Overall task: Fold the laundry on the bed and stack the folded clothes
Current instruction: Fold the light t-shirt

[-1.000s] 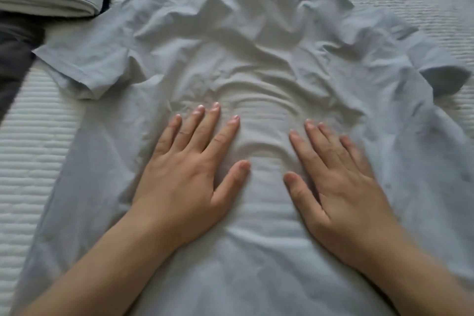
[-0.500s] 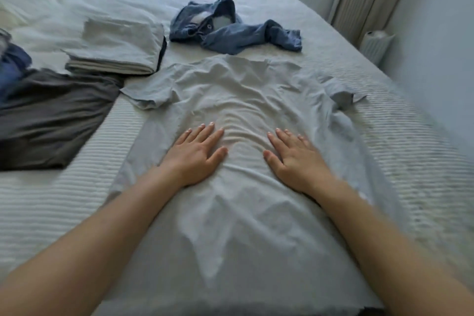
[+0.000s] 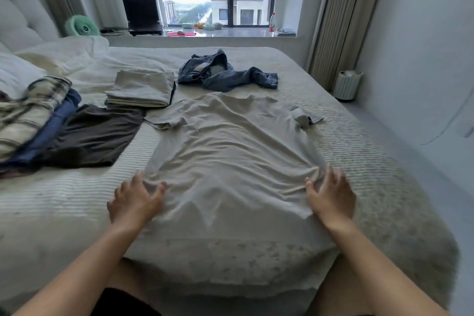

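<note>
A light grey T-shirt lies spread flat on the bed, collar toward the window, both short sleeves out to the sides. My left hand rests with spread fingers on the shirt's left edge near the hem. At the right edge, also near the hem, my right hand presses down with spread fingers. Creases in the fabric run toward both hands. A folded beige stack sits beyond the left sleeve. Crumpled blue jeans lie past the collar.
A dark brown garment lies flat to the left, beside blue and plaid clothes. Pillows and a rumpled duvet fill the far left. A small white bin stands on the floor to the right, by the wall.
Both hands slid from the middle of the shirt outward and back to its side edges near the hem. The view pulled back and up, and the shirt lies smoother.
</note>
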